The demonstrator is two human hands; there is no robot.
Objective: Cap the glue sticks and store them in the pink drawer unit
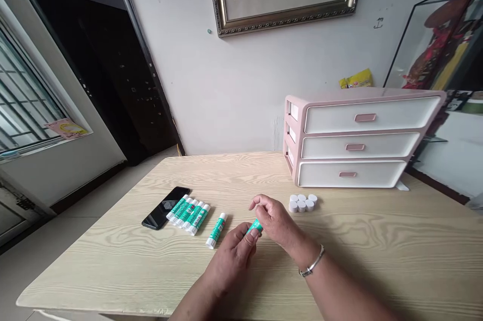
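Note:
My left hand (236,253) is wrapped round a glue stick (255,226) with a green label, held tilted above the table. Closed over the upper end of that same stick, my right hand (277,220) hides its tip with curled fingers and thumb. A single glue stick (217,231) lies on the table just left of my left hand. Farther left, several more glue sticks (188,214) lie side by side in a row. Beyond my right hand, several short white caps (302,203) stand grouped together.
A black phone (166,208) lies beside the row of sticks. At the back right of the wooden table (113,265) stands a pink and white drawer unit (354,147), with a yellow packet (357,79) behind it. A framed picture (287,19) hangs on the wall.

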